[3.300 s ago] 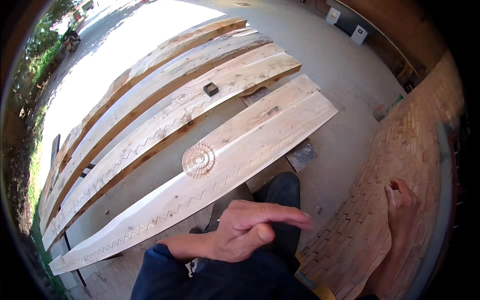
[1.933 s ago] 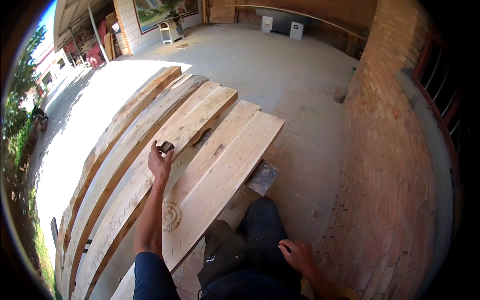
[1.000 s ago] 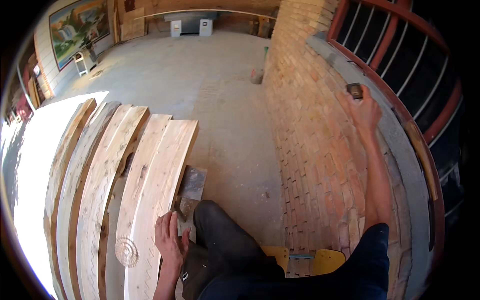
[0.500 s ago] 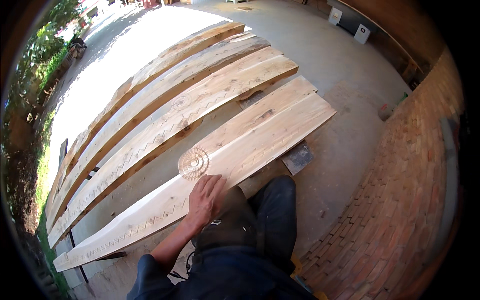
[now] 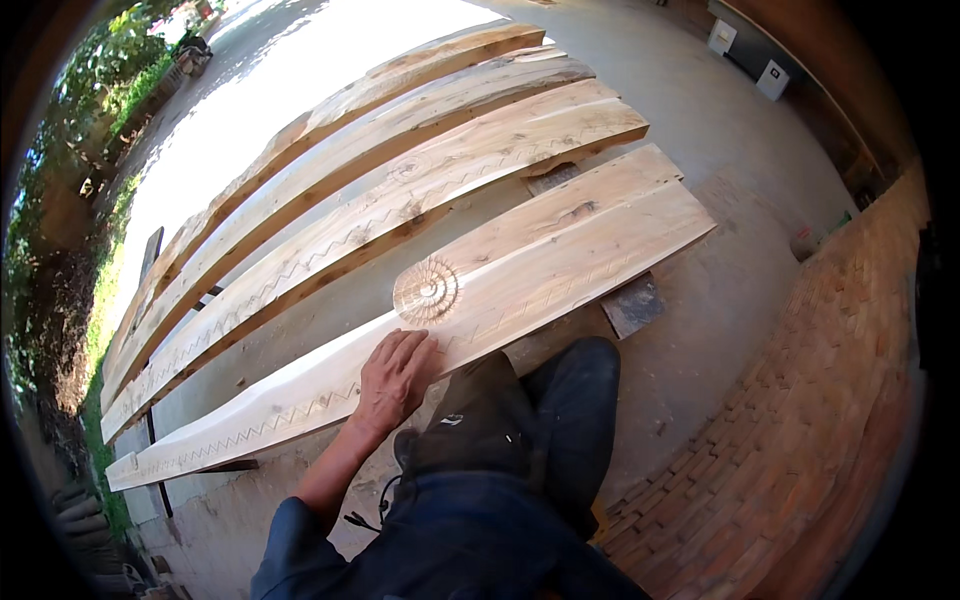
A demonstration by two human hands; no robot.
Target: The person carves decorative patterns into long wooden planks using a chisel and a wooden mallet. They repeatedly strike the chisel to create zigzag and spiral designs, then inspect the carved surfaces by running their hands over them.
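My left hand (image 5: pixel 393 379) lies flat, fingers apart, on the near edge of a long pale wooden plank (image 5: pixel 560 270) carved with a zigzag line. Just beyond my fingertips sits a round carved rosette (image 5: pixel 426 290) in the plank. My right hand is out of sight. My legs in dark trousers (image 5: pixel 520 450) fill the lower middle of the picture.
Three more carved planks (image 5: pixel 400 190) lie side by side beyond the near one, on a concrete floor (image 5: pixel 730 290). A dark block (image 5: pixel 632 305) props the near plank. A brick wall (image 5: pixel 830 430) runs along the right. Greenery edges the left.
Earlier my left hand picked a small dark block off a plank and my right hand set it up on the brick wall. The view swung back to the planks; my left hand rests by the rosette.
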